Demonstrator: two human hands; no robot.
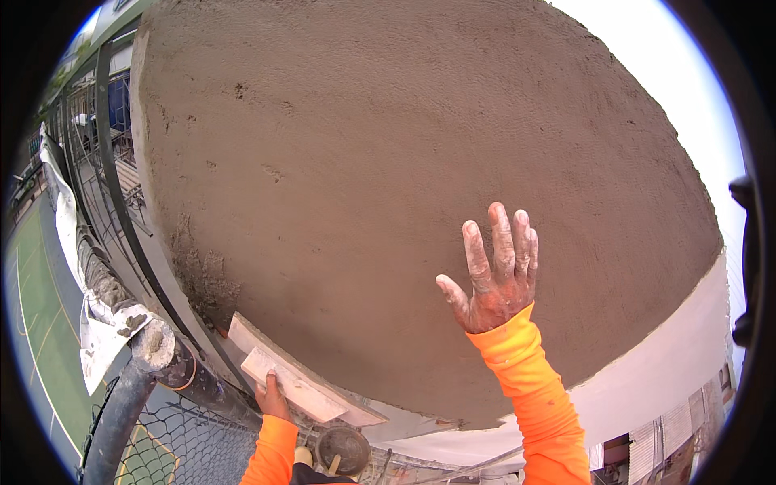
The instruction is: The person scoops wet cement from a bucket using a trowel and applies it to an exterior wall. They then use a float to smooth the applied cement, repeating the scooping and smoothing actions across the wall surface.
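Observation:
A broad wall of wet grey-brown plaster [364, 137] fills most of the view, with rougher patches at its lower left. My right hand [497, 267], dusted pale, is raised over the plaster with its fingers spread and holding nothing; whether it touches the surface I cannot tell. At the lower left my left hand [272, 394] grips the handle of a pale wooden plastering float [311, 380], which is tilted beside the bottom of the plastered area. Both my forearms wear orange sleeves.
Along the left run a metal railing [141, 396] with chain-link mesh and a white cloth [97, 347] tied on. A green court [44, 315] lies beyond. Below are a round bucket [343, 449], a pale wall strip [663, 323] and corrugated roofs [655, 444].

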